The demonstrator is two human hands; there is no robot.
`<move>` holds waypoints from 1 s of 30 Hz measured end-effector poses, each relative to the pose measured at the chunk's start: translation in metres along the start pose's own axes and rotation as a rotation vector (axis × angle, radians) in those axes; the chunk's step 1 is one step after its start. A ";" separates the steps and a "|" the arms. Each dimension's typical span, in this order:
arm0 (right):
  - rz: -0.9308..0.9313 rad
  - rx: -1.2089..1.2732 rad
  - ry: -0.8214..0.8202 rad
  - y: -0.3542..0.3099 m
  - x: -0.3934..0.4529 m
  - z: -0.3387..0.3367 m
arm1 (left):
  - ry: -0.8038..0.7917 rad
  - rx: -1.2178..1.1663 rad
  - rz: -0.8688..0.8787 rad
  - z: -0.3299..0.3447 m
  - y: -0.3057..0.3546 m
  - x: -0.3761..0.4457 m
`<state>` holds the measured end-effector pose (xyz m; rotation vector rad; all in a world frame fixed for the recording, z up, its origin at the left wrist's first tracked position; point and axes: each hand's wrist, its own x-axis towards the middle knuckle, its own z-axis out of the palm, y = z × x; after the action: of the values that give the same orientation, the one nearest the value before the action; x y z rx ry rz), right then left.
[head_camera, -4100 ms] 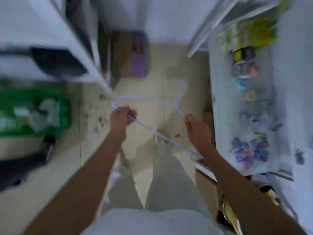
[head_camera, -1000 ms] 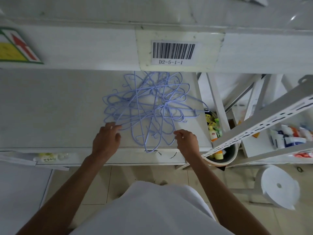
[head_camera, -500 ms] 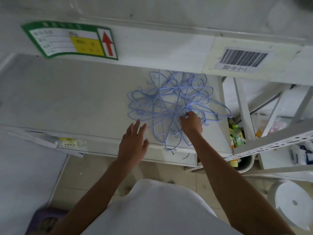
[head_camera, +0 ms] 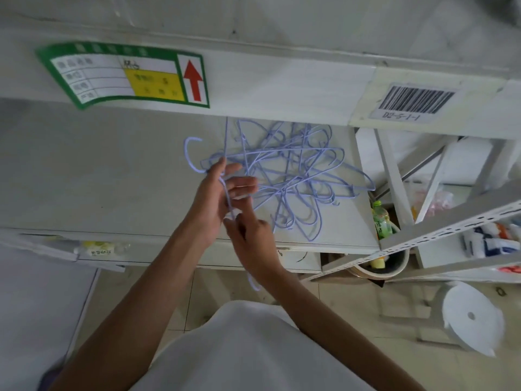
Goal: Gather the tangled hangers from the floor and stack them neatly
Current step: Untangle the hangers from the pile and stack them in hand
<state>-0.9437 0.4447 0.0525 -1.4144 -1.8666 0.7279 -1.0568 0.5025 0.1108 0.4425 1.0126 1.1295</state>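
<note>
Nearest to us, at six o'clock, we see a white shirt [head_camera: 248, 354] and two bare forearms reaching up toward the middle of the view. Our right hand [head_camera: 253, 241] sits just below centre, fingers curled, pinching the lower end of a single lilac hanger [head_camera: 227, 193] between thumb and forefinger. Our left hand [head_camera: 218, 196], just above it toward eleven o'clock, holds the same wire higher up: thumb and forefinger close on it, the other fingers loosely spread toward three o'clock. This hanger's hook [head_camera: 190, 156] curls out at ten o'clock from the left hand, and another hook end shows below the right wrist.

Beyond the hands, from centre toward two o'clock, the tangled pile of hangers [head_camera: 298, 179] lies on the pale shelf [head_camera: 98, 179], its near edge touching our fingers; whether the held hanger is free of the pile we cannot tell.

At four o'clock a white stool [head_camera: 473, 317] stands on the tiled floor. At three o'clock a green bottle [head_camera: 380, 221] stands in a bucket beside the shelf.

Farthest, at eleven o'clock, a green label with a red arrow [head_camera: 127, 77] is stuck on the upper shelf edge, with a barcode sticker [head_camera: 414, 103] at one o'clock.
</note>
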 end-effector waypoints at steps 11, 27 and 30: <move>0.099 -0.800 -0.269 0.090 0.100 -0.069 | 0.197 0.336 0.196 -0.035 0.003 -0.051; -0.399 -0.895 -0.067 0.108 0.133 -0.141 | 0.262 0.191 0.249 -0.028 -0.007 -0.074; -0.303 -0.792 0.057 0.087 0.141 -0.156 | 0.281 0.177 0.265 -0.022 -0.005 -0.075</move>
<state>-0.7953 0.6079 0.1075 -1.5046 -2.3720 -0.2440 -1.0782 0.4294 0.1284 0.5834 1.3348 1.3708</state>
